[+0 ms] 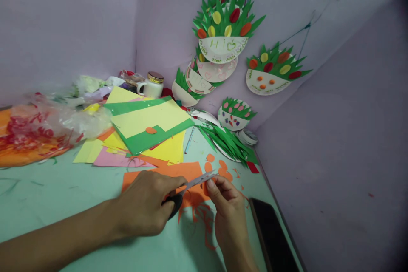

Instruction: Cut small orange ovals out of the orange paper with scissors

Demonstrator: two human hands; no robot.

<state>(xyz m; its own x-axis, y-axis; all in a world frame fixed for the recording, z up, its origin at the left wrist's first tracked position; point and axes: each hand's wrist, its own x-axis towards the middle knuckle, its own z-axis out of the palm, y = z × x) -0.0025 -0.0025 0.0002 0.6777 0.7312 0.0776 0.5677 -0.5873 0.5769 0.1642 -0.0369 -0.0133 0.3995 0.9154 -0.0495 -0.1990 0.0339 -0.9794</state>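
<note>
My left hand (145, 204) is closed around the black handles of a pair of scissors (198, 179). The blades point right, slightly parted, up against a small orange paper piece (205, 188). Thumb and fingers of my right hand (230, 206) pinch that piece near the blade tips. Under the scissors lies a sheet of orange paper (191, 171), with thin orange scraps (204, 216) below it. Just beyond my right hand are several cut orange ovals (223, 165).
Coloured paper sheets (172, 144) are stacked behind, beside a plastic bag (54, 119) and a white mug (153, 87). Green paper strips (226, 140) lie at the back right, a dark phone (270, 233) at the right edge. Paper-plate crafts (223, 46) hang on the wall.
</note>
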